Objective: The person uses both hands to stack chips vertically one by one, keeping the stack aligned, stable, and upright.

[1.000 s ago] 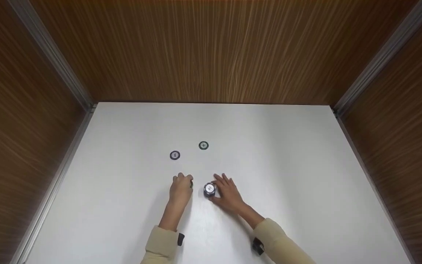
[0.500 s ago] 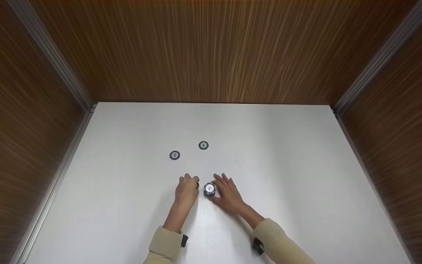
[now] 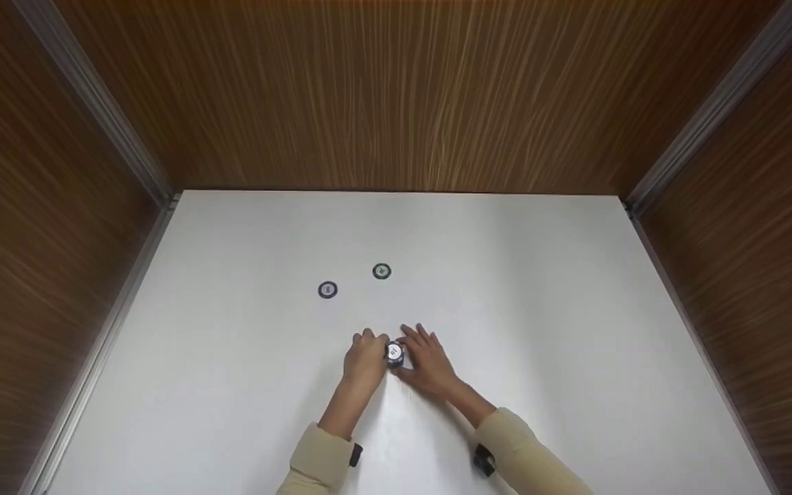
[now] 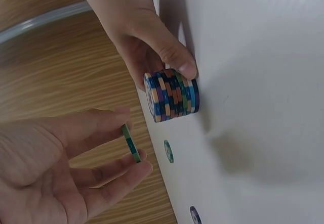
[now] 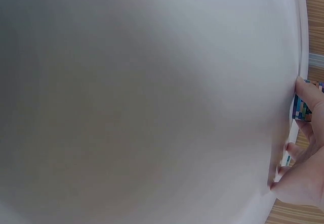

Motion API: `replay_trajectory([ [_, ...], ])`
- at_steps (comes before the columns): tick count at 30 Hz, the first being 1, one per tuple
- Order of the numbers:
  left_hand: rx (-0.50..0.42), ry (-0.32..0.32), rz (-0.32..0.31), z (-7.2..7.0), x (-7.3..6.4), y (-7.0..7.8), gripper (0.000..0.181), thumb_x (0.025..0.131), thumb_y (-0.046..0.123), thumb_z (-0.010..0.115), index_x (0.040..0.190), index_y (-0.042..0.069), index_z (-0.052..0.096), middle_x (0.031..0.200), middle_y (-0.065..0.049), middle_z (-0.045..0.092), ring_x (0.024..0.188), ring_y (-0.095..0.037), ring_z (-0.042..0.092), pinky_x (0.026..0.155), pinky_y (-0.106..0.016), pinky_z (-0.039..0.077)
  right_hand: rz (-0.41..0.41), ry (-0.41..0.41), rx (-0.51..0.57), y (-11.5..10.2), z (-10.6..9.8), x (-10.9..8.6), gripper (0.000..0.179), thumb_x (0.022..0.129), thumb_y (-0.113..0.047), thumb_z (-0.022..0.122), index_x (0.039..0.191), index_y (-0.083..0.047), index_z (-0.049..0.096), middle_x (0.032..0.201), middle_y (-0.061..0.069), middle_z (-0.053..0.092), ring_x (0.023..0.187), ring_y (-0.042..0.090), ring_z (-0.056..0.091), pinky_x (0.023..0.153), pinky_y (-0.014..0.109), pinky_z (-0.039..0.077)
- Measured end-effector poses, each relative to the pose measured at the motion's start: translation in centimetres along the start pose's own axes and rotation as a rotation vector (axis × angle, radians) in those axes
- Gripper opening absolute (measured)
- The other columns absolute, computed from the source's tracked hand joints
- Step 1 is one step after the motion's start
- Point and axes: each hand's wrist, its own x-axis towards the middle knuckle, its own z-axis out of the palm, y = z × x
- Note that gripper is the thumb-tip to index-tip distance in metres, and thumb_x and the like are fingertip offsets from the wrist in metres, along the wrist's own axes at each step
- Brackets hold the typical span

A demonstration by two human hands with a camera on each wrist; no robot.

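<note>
A stack of several multicoloured poker chips [image 4: 174,96] stands on the white table, a white-centred chip on top. My right hand [image 3: 429,363] steadies it from the right, thumb on the near side and a finger behind, the other fingers spread. Between thumb and fingertips, my left hand [image 3: 366,359] pinches a single green poker chip [image 4: 131,144] by its edges. In the head view that hand is right beside the stack's left side; the left wrist view shows the green chip level with the stack's top end, a gap between them.
Two loose chips lie flat farther back on the table: a green one [image 3: 381,271] and a dark purple one [image 3: 328,289]. Wood-grain panels [image 3: 396,96] enclose the back and both sides of the white tabletop [image 3: 540,289].
My left hand has moved right with the green chip, from a little way off up to the stack. The right hand and the stack have stayed in place.
</note>
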Motion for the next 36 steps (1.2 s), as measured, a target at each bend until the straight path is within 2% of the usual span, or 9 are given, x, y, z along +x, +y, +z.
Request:
replay_trajectory([
  [3, 0.025, 0.015, 0.026, 0.3, -0.1, 0.4, 0.02, 0.073, 0.006, 0.073, 0.092, 0.001, 0.066, 0.082, -0.013, 0.055, 0.078, -0.026, 0.056, 0.062, -0.032, 0.053, 0.03, -0.02, -0.018, 0.0, 0.0, 0.0, 0.051, 0.077, -0.032, 0.072, 0.118, -0.008, 0.054, 0.138, 0.016, 0.039, 0.129, 0.041, 0.026, 0.105, 0.057, 0.016],
  [7, 0.045, -0.011, 0.024, 0.5, -0.2, 0.9, 0.024, 0.074, 0.008, 0.073, 0.097, 0.003, 0.066, 0.084, -0.012, 0.055, 0.081, -0.024, 0.056, 0.063, -0.029, 0.053, 0.065, -0.049, -0.042, -0.2, 0.0, 0.0, 0.052, 0.079, -0.037, 0.07, 0.121, -0.012, 0.052, 0.14, 0.013, 0.037, 0.131, 0.038, 0.024, 0.106, 0.055, 0.014],
  [11, 0.06, -0.048, 0.006, 0.8, -0.2, 1.3, 0.024, 0.079, 0.008, 0.068, 0.103, 0.003, 0.065, 0.087, -0.011, 0.056, 0.085, -0.024, 0.057, 0.068, -0.027, 0.053, 0.076, -0.055, -0.049, -0.3, -0.1, 0.1, 0.05, 0.08, -0.033, 0.069, 0.122, -0.012, 0.052, 0.141, 0.012, 0.037, 0.132, 0.037, 0.023, 0.107, 0.054, 0.014],
  [15, 0.067, -0.046, 0.006, 1.2, -0.2, 1.4, 0.024, 0.08, 0.007, 0.067, 0.104, 0.002, 0.064, 0.087, -0.011, 0.056, 0.085, -0.024, 0.057, 0.068, -0.026, 0.053, 0.077, -0.058, -0.045, -0.4, -0.1, 0.0, 0.051, 0.079, -0.031, 0.07, 0.123, -0.012, 0.051, 0.141, 0.012, 0.037, 0.131, 0.037, 0.023, 0.106, 0.055, 0.014],
  [23, 0.08, 0.008, 0.028, 2.2, -0.3, 1.7, 0.028, 0.073, 0.002, 0.072, 0.099, -0.001, 0.065, 0.083, -0.01, 0.056, 0.081, -0.024, 0.057, 0.064, -0.026, 0.054, 0.038, -0.034, -0.021, -0.3, 0.0, -0.2, 0.05, 0.079, -0.027, 0.07, 0.121, -0.008, 0.053, 0.139, 0.015, 0.038, 0.13, 0.04, 0.025, 0.105, 0.057, 0.015],
  [28, 0.085, 0.014, 0.006, 2.5, -0.1, 1.9, 0.026, 0.074, 0.002, 0.071, 0.099, -0.001, 0.066, 0.085, -0.01, 0.057, 0.082, -0.024, 0.057, 0.064, -0.025, 0.054, 0.024, -0.025, -0.033, -0.4, -0.1, -0.2, 0.051, 0.079, -0.026, 0.07, 0.122, -0.005, 0.053, 0.138, 0.016, 0.039, 0.129, 0.041, 0.026, 0.105, 0.057, 0.016],
  [36, 0.116, 0.098, 0.016, 2.9, 0.0, 2.0, 0.018, 0.076, 0.004, 0.071, 0.092, -0.001, 0.066, 0.084, -0.011, 0.057, 0.081, -0.024, 0.058, 0.06, -0.023, 0.054, 0.031, -0.043, -0.029, -0.5, -0.2, -0.3, 0.055, 0.08, -0.029, 0.069, 0.125, -0.005, 0.051, 0.14, 0.015, 0.037, 0.13, 0.04, 0.024, 0.106, 0.057, 0.015],
])
